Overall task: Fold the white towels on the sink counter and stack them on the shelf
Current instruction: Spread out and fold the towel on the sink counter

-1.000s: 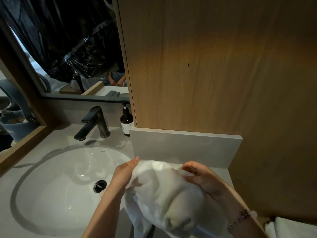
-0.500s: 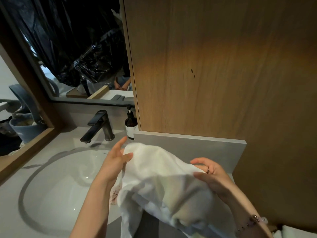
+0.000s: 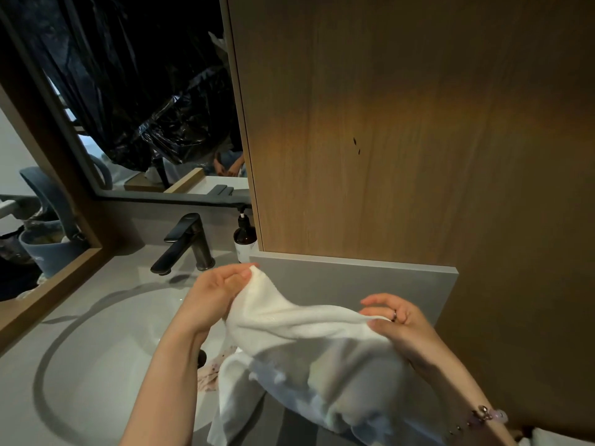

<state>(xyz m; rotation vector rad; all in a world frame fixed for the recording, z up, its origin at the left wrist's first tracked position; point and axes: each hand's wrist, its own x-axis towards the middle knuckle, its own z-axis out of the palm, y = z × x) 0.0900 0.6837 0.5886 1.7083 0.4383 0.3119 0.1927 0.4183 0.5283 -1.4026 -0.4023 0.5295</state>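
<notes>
Item: one white towel, in hand, unfolded. Grip: left hand pinches an upper corner between thumb and curled fingers; right hand, wearing a ring and a bracelet, pinches the same top edge further along, thumb on the near face and fingers curled behind. The edge runs between the two hands as a loosely rolled ridge, not yet flat. Position: held up over the right rim of the sink basin and the counter, in front of the grey backsplash; the rest hangs in slack folds, and whether its lower end touches the counter cannot be seen. Handling, as judged: light, soft terry, no stiffness, sags wherever unsupported, not slippery, not fragile; best taken at the two corners of one edge so that its weight pulls it square. The right hand appears short of the true corner and may need to slide outward. Change from half a second ago: the left fingers lay straight against bunched cloth and are now closed on the corner; the top edge has been drawn out into a line. Nearby: dark faucet, soap bottle, wooden cabinet panel, further white cloth at lower right.
</notes>
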